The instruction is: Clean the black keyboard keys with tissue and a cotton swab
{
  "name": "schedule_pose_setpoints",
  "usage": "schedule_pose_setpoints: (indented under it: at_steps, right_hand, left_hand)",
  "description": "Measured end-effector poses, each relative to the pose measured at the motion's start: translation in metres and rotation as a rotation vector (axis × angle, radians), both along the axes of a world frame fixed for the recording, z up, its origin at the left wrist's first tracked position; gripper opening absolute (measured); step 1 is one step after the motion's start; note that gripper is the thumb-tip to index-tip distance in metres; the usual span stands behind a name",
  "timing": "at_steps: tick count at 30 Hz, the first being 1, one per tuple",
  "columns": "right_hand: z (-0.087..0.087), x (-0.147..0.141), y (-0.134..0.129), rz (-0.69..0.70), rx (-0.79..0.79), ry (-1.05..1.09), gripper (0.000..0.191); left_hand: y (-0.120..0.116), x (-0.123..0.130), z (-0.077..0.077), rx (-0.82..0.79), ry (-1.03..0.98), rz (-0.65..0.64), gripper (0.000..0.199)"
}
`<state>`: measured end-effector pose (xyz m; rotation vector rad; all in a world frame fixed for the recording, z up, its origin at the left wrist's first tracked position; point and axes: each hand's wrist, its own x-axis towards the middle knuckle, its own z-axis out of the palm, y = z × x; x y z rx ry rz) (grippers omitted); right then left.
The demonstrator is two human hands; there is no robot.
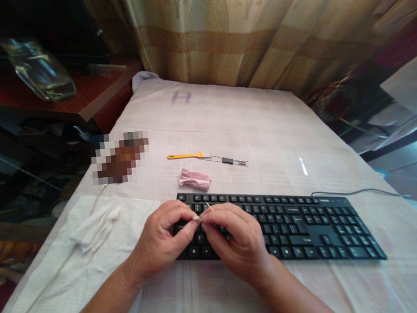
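Over the left part of a black keyboard (317,237), my two hands meet at the fingertips. My left hand (160,237) is closed in a pinch on a small white wad (197,218), which looks like tissue or cotton. Close against it, my right hand (240,234) pinches a thin wooden stick (209,206) whose pale end pokes up above the fingers. The fingers hide the stick's other end. Just behind the keyboard lies a folded pink cloth (195,179). Farther back are a yellow-handled brush (185,156) and a wire tool with a dark grip (227,160).
White paper towels (58,284) are spread at the left, one crumpled on top. Behind them is a pixelated brown patch (118,160). A glass jug (44,76) stands on a wooden shelf (95,91). The keyboard's cable (359,191) runs right. A curtain (211,33) hangs behind.
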<state>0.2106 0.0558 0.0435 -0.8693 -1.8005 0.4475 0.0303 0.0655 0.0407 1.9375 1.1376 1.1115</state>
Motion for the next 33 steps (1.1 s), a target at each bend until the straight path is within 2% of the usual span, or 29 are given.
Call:
schedule_pose_setpoints:
  at_steps: [4,9,12,18,21,23,26,27,29,30,31,33]
  right_hand:
    - [-0.001,0.002,0.002,0.048,0.041,-0.080,0.017]
    - [-0.001,0.005,0.003,0.089,0.096,-0.219,0.018]
    - [0.000,0.003,0.003,0.067,0.079,-0.192,0.017]
    - [0.001,-0.001,0.001,-0.038,-0.108,-0.033,0.014]
    - [0.002,0.001,0.002,-0.122,-0.225,0.034,0.012]
    - [0.005,0.008,0.006,-0.101,-0.349,0.064,0.010]
    - [0.018,0.032,0.020,-0.030,-0.505,0.295,0.008]
    - [0.024,0.043,0.026,-0.042,-0.506,0.485,0.011]
    - [0.034,0.064,0.037,-0.101,-0.403,0.659,0.032]
    - [0.037,0.071,0.040,-0.114,-0.356,0.802,0.034]
    - [0.037,0.074,0.042,-0.113,-0.348,0.892,0.031]
    - [0.033,0.068,0.040,-0.065,-0.484,0.872,0.020]
  left_hand:
    - [0.000,0.000,0.002,-0.004,0.022,-0.033,0.012]
    - [0.001,-0.003,0.005,-0.086,0.025,-0.070,0.013]
    - [0.001,-0.005,0.005,-0.115,0.030,-0.094,0.012]
    - [0.001,-0.006,0.003,-0.137,0.006,-0.095,0.014]
    - [0.003,-0.007,0.003,-0.084,-0.028,-0.034,0.012]
    - [0.005,-0.008,0.002,-0.050,-0.030,0.027,0.013]
    - [0.007,-0.010,-0.003,-0.013,-0.019,0.110,0.017]
    - [0.008,-0.010,-0.005,-0.002,-0.020,0.131,0.017]
    - [0.008,-0.010,-0.009,0.003,-0.029,0.160,0.016]
    - [0.008,-0.009,-0.011,-0.011,-0.031,0.172,0.016]
    - [0.007,-0.008,-0.012,-0.034,-0.033,0.187,0.016]
    - [0.005,-0.006,-0.013,-0.095,-0.044,0.209,0.017]
